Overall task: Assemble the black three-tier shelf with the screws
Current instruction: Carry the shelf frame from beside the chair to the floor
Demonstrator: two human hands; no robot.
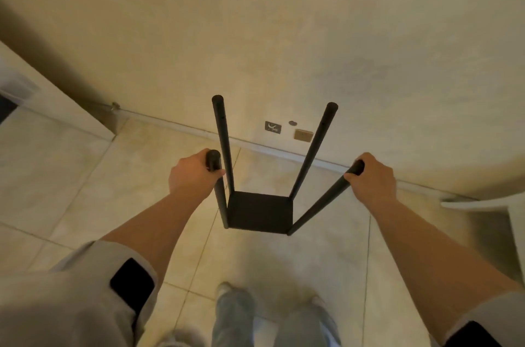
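At centre frame, the black shelf (pixel 260 211) stands upright on the tiled floor (pixel 56 176), four poles rising toward the camera. Left hand (pixel 190 173) and right hand (pixel 370 176) each clamp a near pole top. Screws cannot be made out; no readable writing.

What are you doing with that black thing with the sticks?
A person stands over a black shelf frame on the tiled floor by the wall. The left hand grips the top of one near pole, the right hand the other. Four poles rise from one square tier at the bottom; no other tiers show.
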